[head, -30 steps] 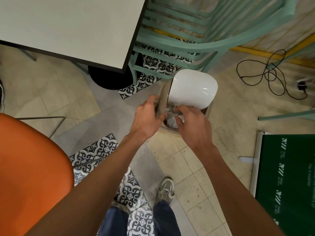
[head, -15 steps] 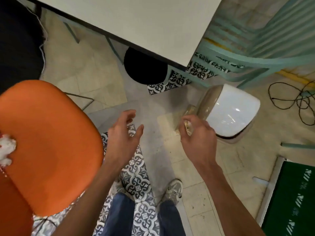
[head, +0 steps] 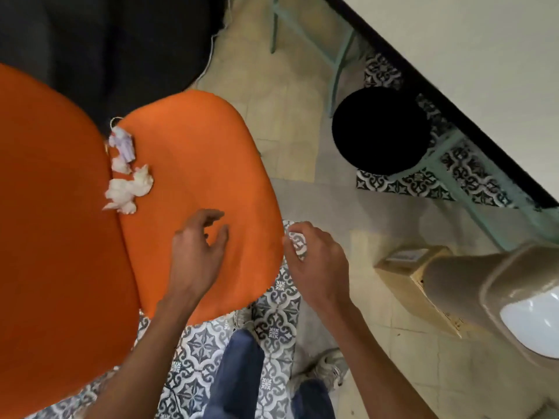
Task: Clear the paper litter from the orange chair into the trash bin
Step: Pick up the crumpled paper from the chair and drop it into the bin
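**Task items.** The paper litter lies on the orange chair (head: 196,176), along the rear edge of the seat where it meets the backrest (head: 54,237). Three pieces can be told apart:
- a large crumpled white wad (head: 128,189);
- a small white wad (head: 121,166) just beyond it;
- a lilac-tinted wad (head: 122,143) nearest the seat's far rear corner.

The three sit close together in a line. Whether they touch one another cannot be told.

**Hands.** The left hand (head: 196,249) is over the middle of the seat, toward its near edge and well apart from the litter. Its fingers are spread and slightly bent, and it holds nothing. Whether it touches the seat is unclear. The right hand (head: 317,261) is off the chair, just beyond the seat's front edge and above the patterned floor tiles (head: 272,328). Its fingers are loosely curled, tile shows through the gap at the thumb, and nothing is seen in its grasp.

**Trash bin.** The trash bin (head: 484,285) stands on the floor well apart from the chair, off its front edge. It has a beige body, and its white lid (head: 532,322) appears down.

**Surroundings.**
- A white table (head: 484,71) with a dark edge crosses the space beyond the bin.
- A black round base (head: 381,131) and a teal chair frame (head: 453,182) sit below the table.
- Dark fabric (head: 106,49) hangs behind the orange chair.
- The person's jeans (head: 242,373) and one shoe (head: 326,370) show beside the seat's near edge.
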Demonstrator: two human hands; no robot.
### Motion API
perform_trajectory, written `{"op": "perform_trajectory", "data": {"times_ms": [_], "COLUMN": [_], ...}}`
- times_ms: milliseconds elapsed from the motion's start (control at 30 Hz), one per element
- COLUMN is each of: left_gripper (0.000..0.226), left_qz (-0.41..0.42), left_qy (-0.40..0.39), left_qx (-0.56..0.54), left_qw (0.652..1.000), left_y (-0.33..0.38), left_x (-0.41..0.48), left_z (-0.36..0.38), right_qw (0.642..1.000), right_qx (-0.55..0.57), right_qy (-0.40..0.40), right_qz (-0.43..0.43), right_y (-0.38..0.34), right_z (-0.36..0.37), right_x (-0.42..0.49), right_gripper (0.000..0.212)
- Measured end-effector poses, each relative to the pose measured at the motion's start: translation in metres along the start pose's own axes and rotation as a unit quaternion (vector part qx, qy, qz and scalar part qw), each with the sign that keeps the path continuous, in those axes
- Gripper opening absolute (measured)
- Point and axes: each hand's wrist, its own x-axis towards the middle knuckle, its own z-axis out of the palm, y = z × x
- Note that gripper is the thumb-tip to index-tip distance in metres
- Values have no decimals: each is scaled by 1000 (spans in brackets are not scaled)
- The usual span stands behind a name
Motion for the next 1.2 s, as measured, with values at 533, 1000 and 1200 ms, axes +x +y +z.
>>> {"op": "perform_trajectory", "data": {"times_ms": [533, 1000, 1200], "left_gripper": [28, 74, 44], "left_qz": [-188, -223, -207], "left_qy": [89, -21, 14], "left_qx": [24, 93, 102], "left_qw": [978, 970, 973], "left_y": [-154, -255, -269], "left_x": [192, 301, 304], "left_z": [-90, -61, -43], "right_qw": [989, 975, 974], "right_qx": [8, -21, -43], "right_qy": [-104, -164, -192], "right_qz": [-104, -146, -114], "right_y": [-177, -224, -197], "right_z": [178, 282, 276], "right_x": [162, 245, 225], "right_gripper": [22, 29, 29]}}
